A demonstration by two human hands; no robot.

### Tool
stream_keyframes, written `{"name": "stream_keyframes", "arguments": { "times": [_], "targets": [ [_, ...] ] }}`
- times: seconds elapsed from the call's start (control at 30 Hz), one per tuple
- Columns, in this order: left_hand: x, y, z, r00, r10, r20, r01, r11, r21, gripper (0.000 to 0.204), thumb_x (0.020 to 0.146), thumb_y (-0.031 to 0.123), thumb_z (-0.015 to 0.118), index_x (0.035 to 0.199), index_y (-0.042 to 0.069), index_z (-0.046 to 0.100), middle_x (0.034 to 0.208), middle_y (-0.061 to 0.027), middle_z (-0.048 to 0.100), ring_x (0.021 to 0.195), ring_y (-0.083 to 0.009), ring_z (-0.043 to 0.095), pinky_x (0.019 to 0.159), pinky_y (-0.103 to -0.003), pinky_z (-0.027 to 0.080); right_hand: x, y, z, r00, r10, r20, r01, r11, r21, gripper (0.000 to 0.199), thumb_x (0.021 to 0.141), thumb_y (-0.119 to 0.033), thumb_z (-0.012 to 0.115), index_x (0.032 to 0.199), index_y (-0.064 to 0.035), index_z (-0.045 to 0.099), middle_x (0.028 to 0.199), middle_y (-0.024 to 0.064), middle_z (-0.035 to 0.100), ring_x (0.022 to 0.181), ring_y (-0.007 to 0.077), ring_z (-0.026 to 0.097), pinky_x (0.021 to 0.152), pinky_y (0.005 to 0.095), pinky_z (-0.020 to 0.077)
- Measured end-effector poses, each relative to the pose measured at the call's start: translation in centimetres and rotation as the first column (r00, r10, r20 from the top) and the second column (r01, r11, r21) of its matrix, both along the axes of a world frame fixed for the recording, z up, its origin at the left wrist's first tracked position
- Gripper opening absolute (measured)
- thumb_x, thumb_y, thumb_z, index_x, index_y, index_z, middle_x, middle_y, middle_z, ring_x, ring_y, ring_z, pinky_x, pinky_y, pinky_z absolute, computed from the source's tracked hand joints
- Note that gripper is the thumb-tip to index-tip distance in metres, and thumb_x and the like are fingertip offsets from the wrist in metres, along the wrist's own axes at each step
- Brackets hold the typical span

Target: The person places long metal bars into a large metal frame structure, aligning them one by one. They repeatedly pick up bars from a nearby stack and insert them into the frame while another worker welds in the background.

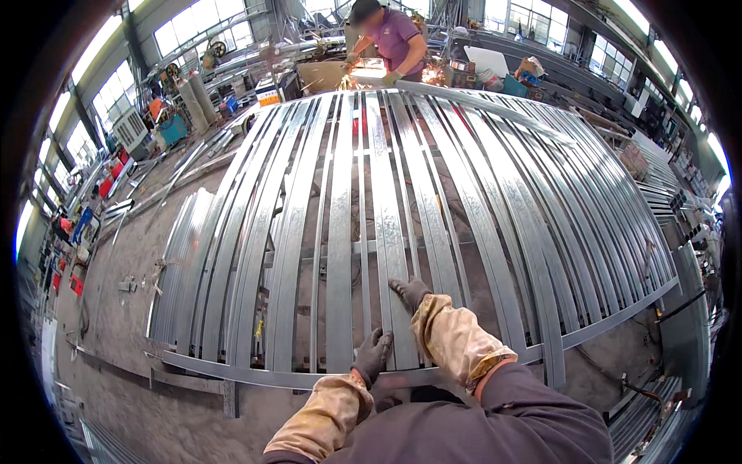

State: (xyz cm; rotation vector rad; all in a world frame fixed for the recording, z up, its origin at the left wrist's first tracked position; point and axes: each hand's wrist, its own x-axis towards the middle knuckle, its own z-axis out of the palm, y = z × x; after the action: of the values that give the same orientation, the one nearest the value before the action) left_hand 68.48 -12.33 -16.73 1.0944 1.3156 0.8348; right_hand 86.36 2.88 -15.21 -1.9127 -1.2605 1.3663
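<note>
Resting gloved left hand (373,353) and right hand (410,292) on steel bars (390,232); gaps between.

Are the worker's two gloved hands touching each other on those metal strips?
Apart. The head view shows the left hand lower down and the right hand further up a steel strip, metal visible between them.

Left hand (373,353) curled; right hand (410,292) reaches forward, flat.

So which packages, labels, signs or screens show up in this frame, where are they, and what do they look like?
No readable label, sign or screen can be made out.
Cardboard box: far end of the steel frame, right of the co-worker; brown, boxy.
Red boxes: on the floor by the left windows; small, too blurred to tell further.
</note>
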Motion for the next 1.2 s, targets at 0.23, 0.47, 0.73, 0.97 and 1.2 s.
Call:
{"name": "stream_keyframes", "arguments": {
  "times": [0.23,0.47,0.73,0.97,1.2],
  "targets": [
    [1.1,2.2,-4.3,0.996,0.075,-0.056,-0.083,0.983,-0.162,0.054,0.098,0.042,0.068,0.120,-0.007,0.064,0.102,-0.0166,0.072,0.096,-0.0256,0.066,0.088,-0.039,0.052,0.4,3.8,-6.2,0.782,-0.050,-0.621,0.035,0.999,-0.037,0.062,0.101,-0.039,0.068,0.136,0.0108,0.056,0.115,0.0117,0.072,0.101,0.0192,0.069,0.088,0.0304,0.0565],
    [1.3,0.7,5.2,0.814,0.131,-0.566,-0.137,0.990,0.032,0.061,0.088,0.051,0.075,0.115,-0.003,0.066,0.104,-0.0223,0.074,0.098,-0.0403,0.070,0.086,-0.046,0.054,-1.6,13.1,-3.2,0.483,-0.212,-0.850,0.083,0.977,-0.196,0.048,0.102,-0.029,0.067,0.139,-0.0002,0.057,0.125,0.0116,0.067,0.096,0.0239,0.070,0.089,0.0394,0.0591],
    [-4.5,-3.7,5.4,0.729,0.096,-0.678,-0.134,0.991,-0.004,0.066,0.084,0.057,0.078,0.119,0.002,0.066,0.108,-0.0217,0.072,0.103,-0.0385,0.069,0.089,-0.046,0.053,-8.8,11.1,-4.8,0.603,-0.250,-0.757,0.281,0.955,-0.091,0.047,0.094,-0.022,0.077,0.131,-0.0007,0.057,0.108,0.0118,0.070,0.085,0.0206,0.067,0.073,0.0364,0.0581],
    [-7.4,-6.7,6.8,0.791,0.167,-0.588,-0.280,0.954,-0.105,0.063,0.082,0.053,0.080,0.120,0.003,0.066,0.106,-0.0196,0.073,0.100,-0.0359,0.071,0.087,-0.044,0.054,-13.4,7.8,-5.7,0.782,-0.153,-0.604,0.186,0.982,-0.008,0.049,0.093,-0.024,0.078,0.130,0.0005,0.057,0.107,0.0116,0.071,0.085,0.0190,0.068,0.074,0.0353,0.0567],
    [-14.9,-6.9,7.1,0.810,0.216,-0.545,-0.270,0.963,-0.020,0.064,0.082,0.049,0.082,0.123,0.003,0.066,0.107,-0.0200,0.074,0.099,-0.0355,0.072,0.087,-0.044,0.055,-20.5,6.7,0.8,0.820,-0.096,-0.564,0.091,0.995,-0.038,0.063,0.095,-0.026,0.075,0.140,0.0092,0.049,0.121,0.0182,0.068,0.102,0.0269,0.067,0.087,0.0379,0.0566]
  ]
}}
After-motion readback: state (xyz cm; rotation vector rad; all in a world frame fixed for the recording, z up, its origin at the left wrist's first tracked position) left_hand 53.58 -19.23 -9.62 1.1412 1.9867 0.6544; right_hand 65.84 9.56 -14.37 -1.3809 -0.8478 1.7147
